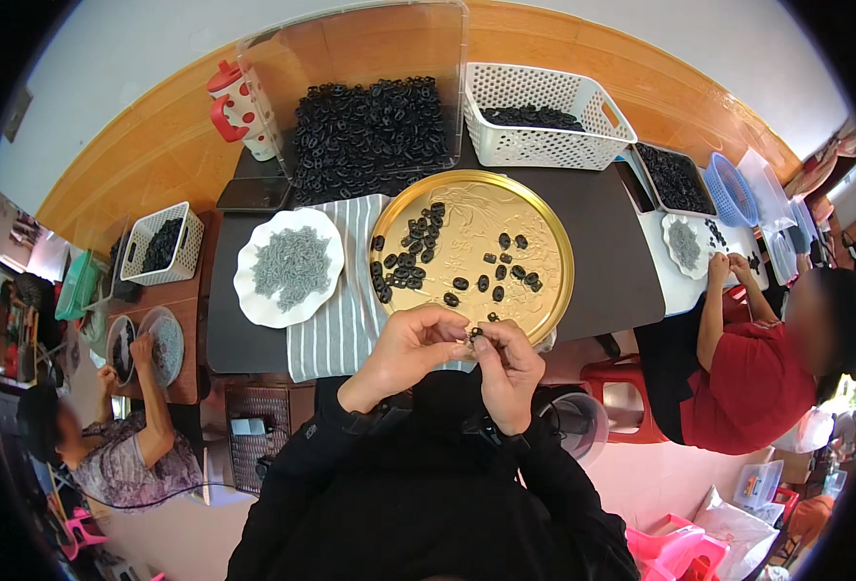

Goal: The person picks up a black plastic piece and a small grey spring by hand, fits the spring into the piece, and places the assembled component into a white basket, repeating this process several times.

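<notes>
Both hands meet just at the near rim of the gold tray (pixel 544 228). The left hand (pixel 411 344) is curled, its fingertips pinched toward the right hand (pixel 507 373), and between the two sets of fingertips sits a small black ring-shaped part (pixel 474 334). The part is tiny and mostly covered by the fingers, so whether one hand or both actually grips it is hard to make out, and anything else held with it cannot be seen. The right hand is likewise closed, its thumb and forefinger bent in on the same part.

Just beyond the hands, loose black parts (pixel 409 263) lie scattered on the tray, thickest on the side ahead of the left hand. Further left of the left hand, a white scalloped plate (pixel 254 290) carries a heap of small grey pieces (pixel 292 266), too fine to tell apart. A striped cloth (pixel 336 329) lies under the tray's left edge on the dark bench (pixel 612 261). Well beyond the hands stands a clear bin (pixel 370 58) heaped with more black parts, and beside it, ahead of the right hand, a white basket (pixel 544 145) whose contents are partly hidden by its wall. Another person's hands (pixel 728 263) work off to the far right, near the frame's bent edge.
</notes>
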Demonstrator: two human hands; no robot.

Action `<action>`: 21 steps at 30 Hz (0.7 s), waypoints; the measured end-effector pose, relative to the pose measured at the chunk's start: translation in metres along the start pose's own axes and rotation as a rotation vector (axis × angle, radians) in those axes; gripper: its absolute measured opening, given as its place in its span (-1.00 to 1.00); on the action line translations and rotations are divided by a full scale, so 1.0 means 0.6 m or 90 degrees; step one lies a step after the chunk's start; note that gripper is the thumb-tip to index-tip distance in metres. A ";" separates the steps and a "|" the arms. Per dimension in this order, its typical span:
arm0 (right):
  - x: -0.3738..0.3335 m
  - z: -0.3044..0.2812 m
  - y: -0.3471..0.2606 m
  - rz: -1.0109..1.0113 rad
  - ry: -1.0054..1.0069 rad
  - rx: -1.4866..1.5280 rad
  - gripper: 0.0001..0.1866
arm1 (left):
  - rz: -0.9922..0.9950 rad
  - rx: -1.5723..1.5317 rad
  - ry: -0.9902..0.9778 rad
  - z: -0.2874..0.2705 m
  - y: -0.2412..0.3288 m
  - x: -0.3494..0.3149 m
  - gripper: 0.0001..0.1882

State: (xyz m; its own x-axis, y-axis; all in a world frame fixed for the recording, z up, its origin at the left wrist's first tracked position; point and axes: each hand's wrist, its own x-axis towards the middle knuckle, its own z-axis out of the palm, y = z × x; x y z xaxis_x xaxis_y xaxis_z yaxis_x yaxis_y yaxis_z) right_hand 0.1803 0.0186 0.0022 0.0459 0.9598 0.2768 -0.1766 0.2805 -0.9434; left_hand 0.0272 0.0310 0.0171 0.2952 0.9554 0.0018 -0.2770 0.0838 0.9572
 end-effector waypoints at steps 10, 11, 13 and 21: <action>0.013 -0.032 0.004 0.020 0.051 0.019 -0.84 | 0.205 0.760 0.223 0.002 0.015 0.038 -0.80; 0.015 -0.033 0.006 0.007 0.051 0.021 -0.85 | 0.198 0.821 0.199 0.012 0.020 0.044 -0.82; 0.014 -0.034 0.004 0.007 0.044 0.015 -0.85 | 0.190 0.883 0.174 0.017 0.020 0.049 -0.84; 0.009 -0.039 0.002 0.015 0.023 -0.003 -0.85 | 0.195 0.707 0.114 -0.016 -0.009 0.051 -0.91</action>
State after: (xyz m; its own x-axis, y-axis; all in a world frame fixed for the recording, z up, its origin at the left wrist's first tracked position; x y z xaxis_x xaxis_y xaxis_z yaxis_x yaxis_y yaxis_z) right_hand 0.2034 0.0244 -0.0020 0.0776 0.9656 0.2481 -0.1729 0.2581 -0.9505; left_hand 0.0291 0.0626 0.0093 0.1971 0.9267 0.3200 0.6646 -0.3663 0.6513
